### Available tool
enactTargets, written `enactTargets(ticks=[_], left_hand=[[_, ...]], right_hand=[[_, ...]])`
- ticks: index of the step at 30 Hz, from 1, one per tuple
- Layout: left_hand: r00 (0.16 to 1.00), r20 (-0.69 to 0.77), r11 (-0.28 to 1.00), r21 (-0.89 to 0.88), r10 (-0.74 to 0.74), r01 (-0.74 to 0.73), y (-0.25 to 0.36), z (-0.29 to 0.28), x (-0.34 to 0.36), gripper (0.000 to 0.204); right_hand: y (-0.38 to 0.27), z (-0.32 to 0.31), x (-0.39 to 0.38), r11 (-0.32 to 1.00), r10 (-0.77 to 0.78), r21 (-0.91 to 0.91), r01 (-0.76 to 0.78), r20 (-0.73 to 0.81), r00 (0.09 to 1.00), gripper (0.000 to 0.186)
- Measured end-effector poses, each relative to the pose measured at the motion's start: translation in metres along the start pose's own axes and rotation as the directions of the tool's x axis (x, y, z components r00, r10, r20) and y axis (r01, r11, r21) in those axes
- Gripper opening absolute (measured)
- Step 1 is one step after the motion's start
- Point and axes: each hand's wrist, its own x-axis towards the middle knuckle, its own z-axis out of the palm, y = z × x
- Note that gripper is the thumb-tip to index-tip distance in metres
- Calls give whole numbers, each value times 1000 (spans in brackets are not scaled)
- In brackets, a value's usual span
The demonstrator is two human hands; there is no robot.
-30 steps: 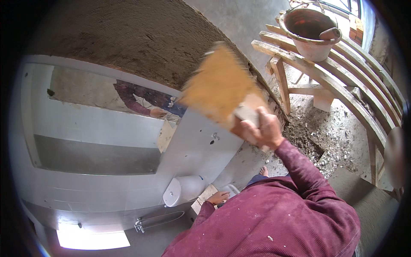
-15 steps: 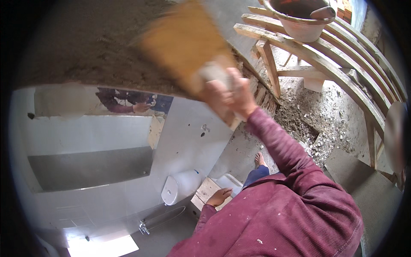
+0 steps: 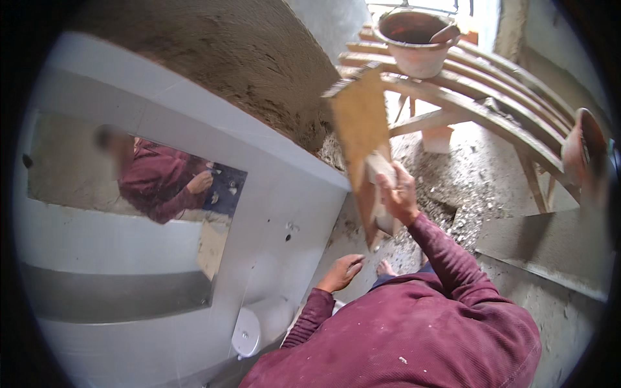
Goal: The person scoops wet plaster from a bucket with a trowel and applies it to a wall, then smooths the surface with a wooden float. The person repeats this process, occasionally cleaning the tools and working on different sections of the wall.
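Note:
In my right hand [image 3: 400,194] is a plastering float [image 3: 359,123], a long yellowish board with a pale block handle on its back. My fingers wrap round that handle, and the board stands tilted on edge. Its far end is near the band of wet grey plaster [image 3: 259,64] on the wall, apart from it as far as I can see. My left hand [image 3: 341,274] hangs low in front of my body, its fingers curled together with nothing visible in them. The float's working face is mostly hidden.
A bucket [image 3: 417,45] with a tool handle over its rim sits on a wooden slatted trestle [image 3: 466,110]. Mortar rubble [image 3: 446,200] covers the floor beneath. At right are a grey board [image 3: 550,249] and a reddish-brown bowl [image 3: 580,149]. A mirror [image 3: 129,246] and white cistern [image 3: 248,333] are at left.
My right hand has brought the float down and right, away from the plastered wall, and turned it more on edge. My left hand has risen and its fingers have curled. The view has shifted.

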Motion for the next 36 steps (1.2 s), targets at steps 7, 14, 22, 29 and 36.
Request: enactTargets(ticks=[7,14,22,29,36], left_hand=[[989,84,992,53,-121,117,-79,-2,-12,39],[944,235,969,-32,-231,245,-202,31,-90,43],[888,427,975,203,-169,88,-225,-16,-128,40],[930,170,916,-190,-325,354,-216,-51,-80,36],[979,184,989,-101,-84,104,-163,-79,-38,32]], right_hand=[[-191,70,78,746,-659,-116,656,12,752,34],[-179,98,80,760,-648,-55,648,25,761,36],[27,74,12,884,-408,-220,412,64,911,33],[-158,95,83,520,-819,-361,774,44,571,38],[-94,75,54,809,-564,-119,576,117,817,31]])
